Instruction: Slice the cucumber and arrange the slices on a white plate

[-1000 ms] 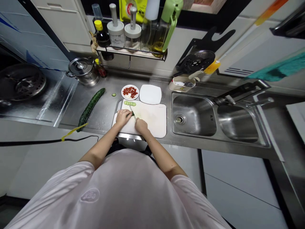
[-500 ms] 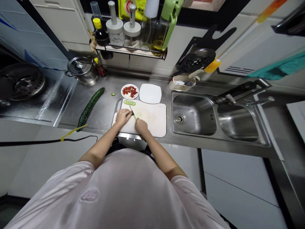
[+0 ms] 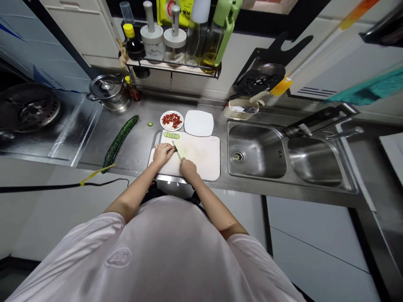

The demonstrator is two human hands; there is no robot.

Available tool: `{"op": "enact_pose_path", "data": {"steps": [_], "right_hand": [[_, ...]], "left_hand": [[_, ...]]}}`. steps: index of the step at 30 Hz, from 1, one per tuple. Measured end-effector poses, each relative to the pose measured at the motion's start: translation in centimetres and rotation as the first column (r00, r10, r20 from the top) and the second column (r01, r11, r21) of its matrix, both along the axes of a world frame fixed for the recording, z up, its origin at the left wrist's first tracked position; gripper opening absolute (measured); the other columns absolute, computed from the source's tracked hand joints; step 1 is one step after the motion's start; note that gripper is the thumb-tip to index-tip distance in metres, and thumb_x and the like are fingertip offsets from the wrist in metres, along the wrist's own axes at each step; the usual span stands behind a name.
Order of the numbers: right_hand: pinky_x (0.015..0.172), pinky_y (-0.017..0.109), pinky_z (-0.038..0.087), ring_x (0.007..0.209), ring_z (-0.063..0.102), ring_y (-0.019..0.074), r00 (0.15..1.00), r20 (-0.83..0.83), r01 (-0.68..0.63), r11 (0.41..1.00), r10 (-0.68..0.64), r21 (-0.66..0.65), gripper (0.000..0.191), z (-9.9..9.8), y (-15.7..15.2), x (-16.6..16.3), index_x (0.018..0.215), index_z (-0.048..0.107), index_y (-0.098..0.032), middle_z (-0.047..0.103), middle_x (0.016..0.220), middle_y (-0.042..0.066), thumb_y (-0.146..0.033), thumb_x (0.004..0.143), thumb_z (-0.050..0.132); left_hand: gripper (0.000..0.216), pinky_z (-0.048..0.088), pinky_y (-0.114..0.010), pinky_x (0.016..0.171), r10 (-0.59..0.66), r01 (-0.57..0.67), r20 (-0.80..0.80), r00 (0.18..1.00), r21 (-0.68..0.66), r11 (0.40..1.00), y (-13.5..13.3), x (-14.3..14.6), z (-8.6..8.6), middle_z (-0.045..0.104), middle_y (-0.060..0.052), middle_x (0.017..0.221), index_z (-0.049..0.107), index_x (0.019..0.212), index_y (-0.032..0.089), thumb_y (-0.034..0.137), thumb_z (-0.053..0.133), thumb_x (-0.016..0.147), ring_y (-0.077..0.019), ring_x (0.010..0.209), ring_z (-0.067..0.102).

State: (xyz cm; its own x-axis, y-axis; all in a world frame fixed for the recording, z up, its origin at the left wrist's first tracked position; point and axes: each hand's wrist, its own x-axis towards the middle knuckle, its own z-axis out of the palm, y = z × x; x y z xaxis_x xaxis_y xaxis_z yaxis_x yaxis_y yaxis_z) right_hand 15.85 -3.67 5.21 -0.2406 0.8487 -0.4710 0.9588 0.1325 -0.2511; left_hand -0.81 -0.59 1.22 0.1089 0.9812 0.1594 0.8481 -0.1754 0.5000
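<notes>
On the white cutting board point(image 3: 201, 157), my left hand point(image 3: 163, 154) presses down on a piece of cucumber point(image 3: 175, 149), most of it hidden under the fingers. My right hand point(image 3: 188, 168) is wrapped round the handle of a knife point(image 3: 178, 152), whose blade lies close by the cucumber's right end. A short row of cucumber slices point(image 3: 171, 136) rests along the board's upper left edge. Left of the board, a long whole cucumber point(image 3: 120, 141) lies on the steel counter, and a small cut end of cucumber point(image 3: 150, 124) sits between them.
Behind the board stand a plate of chopped red pieces point(image 3: 172, 121) and a white square plate point(image 3: 198, 123). A double sink point(image 3: 256, 149) is to the right. At the left are a lidded pot point(image 3: 109, 93) and a stove point(image 3: 27, 107). A seasoning rack point(image 3: 173, 67) hangs above.
My right hand and the knife have shifted slightly to the right. My left hand stays on the cucumber in nearly the same place.
</notes>
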Motion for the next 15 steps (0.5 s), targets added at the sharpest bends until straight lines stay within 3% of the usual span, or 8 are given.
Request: {"op": "enact_pose_path", "data": {"steps": [15], "right_hand": [[0.078, 0.031, 0.048, 0.096, 0.065, 0.0237, 1.000, 0.025, -0.004, 0.999, 0.005, -0.032, 0.023, -0.2, -1.8, 1.3, 0.109, 0.052, -0.013, 0.067, 0.102, 0.015, -0.014, 0.094, 0.035]], "left_hand": [[0.025, 0.033, -0.041, 0.096, -0.008, 0.008, 0.002, 1.000, 0.000, 1.000, 0.0, 0.0, 0.0, 0.068, -0.005, 0.105, 0.070, 0.100, 0.027, 0.035, 0.048, 0.092, -0.0224, 0.102, 0.056]]}}
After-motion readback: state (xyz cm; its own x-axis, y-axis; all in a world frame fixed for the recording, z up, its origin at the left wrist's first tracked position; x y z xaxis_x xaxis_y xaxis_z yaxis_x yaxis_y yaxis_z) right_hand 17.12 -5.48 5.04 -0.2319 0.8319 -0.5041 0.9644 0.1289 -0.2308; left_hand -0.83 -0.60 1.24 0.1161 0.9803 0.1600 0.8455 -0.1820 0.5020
